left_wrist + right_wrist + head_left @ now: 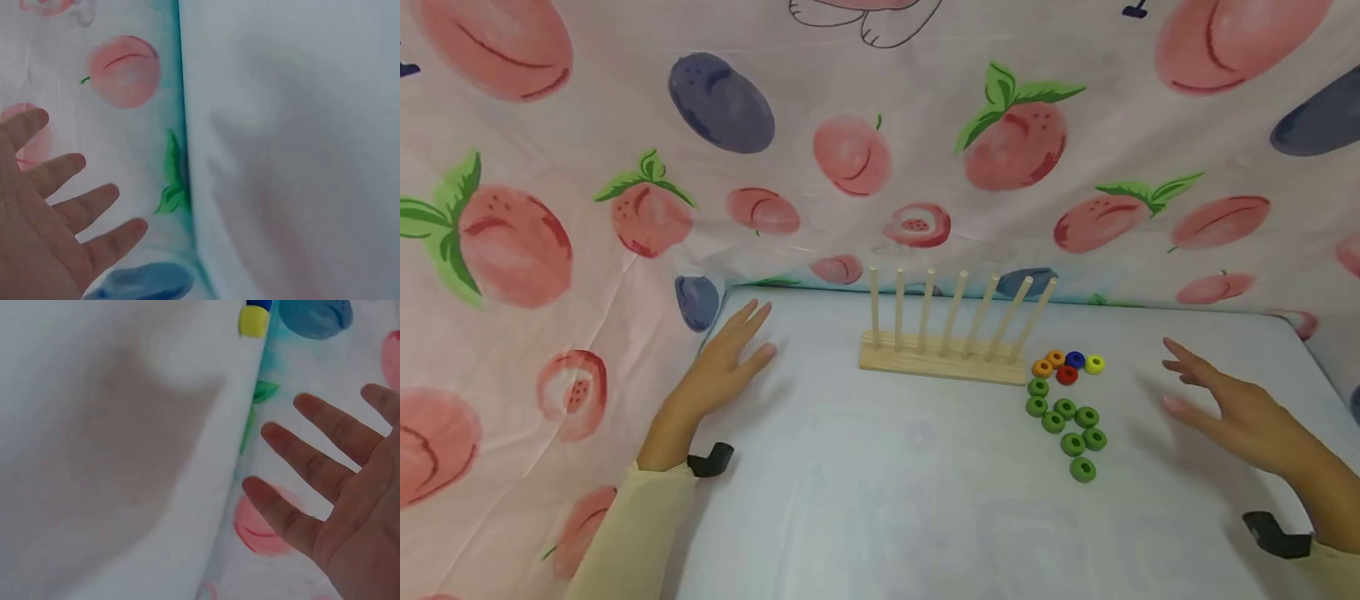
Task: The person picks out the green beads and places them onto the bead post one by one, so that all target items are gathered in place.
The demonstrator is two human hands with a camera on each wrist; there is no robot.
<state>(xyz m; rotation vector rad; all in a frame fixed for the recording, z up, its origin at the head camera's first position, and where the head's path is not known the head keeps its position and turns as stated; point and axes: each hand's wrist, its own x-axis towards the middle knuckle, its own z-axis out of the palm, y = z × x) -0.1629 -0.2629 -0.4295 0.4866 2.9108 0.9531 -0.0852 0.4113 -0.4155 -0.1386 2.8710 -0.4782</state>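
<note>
A wooden rack [942, 358] with several upright pegs stands toward the back of the white table. Green rings [1073, 444] lie scattered to its right and in front. Beyond them sit two orange rings [1042, 368], a red ring [1067, 375], a blue ring [1075, 360] and a yellow ring [1095, 364]. My left hand [721, 367] is held over the table's left side, fingers spread, holding nothing. Over the right side, my right hand [1232, 408] also spreads its fingers with nothing in them; the yellow ring is the nearest piece to it.
A fruit-printed cloth [850, 83] hangs behind the table [865, 500] and along its left side. Dark wrist mounts [711, 460] sit on both forearms, by the light sleeves [632, 533].
</note>
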